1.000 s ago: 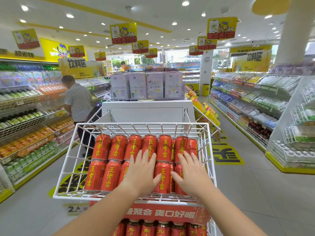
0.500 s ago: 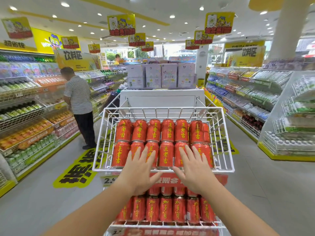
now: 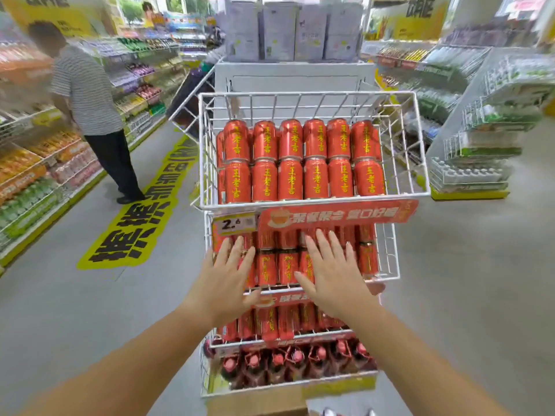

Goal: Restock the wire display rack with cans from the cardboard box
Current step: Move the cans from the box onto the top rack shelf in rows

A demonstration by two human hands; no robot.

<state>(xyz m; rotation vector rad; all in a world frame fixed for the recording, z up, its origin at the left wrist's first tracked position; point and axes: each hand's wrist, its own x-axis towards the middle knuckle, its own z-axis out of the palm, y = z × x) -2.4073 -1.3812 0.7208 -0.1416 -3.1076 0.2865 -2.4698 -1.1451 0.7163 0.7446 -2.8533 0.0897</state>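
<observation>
Hands lowered from top basket (image 3: 300,203) to second tier (image 3: 387,250): left hand (image 3: 223,280), right hand (image 3: 332,276), fingers spread straight, gripping nothing. Cans (image 3: 267,268) upright, long axis vertical.

White wire display rack (image 3: 300,93) of stacked basket tiers on the shop floor, red aluminium cans with yellow characters (image 3: 315,178) upright in the top basket, two stacked rows of six across the front, more red cans (image 3: 267,268) upright on the tiers beneath, brown cardboard box (image 3: 258,402) at the rack's foot, only partly in view

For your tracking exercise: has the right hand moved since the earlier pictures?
Yes. The right hand went down from the top basket to the second-tier cans.
</observation>
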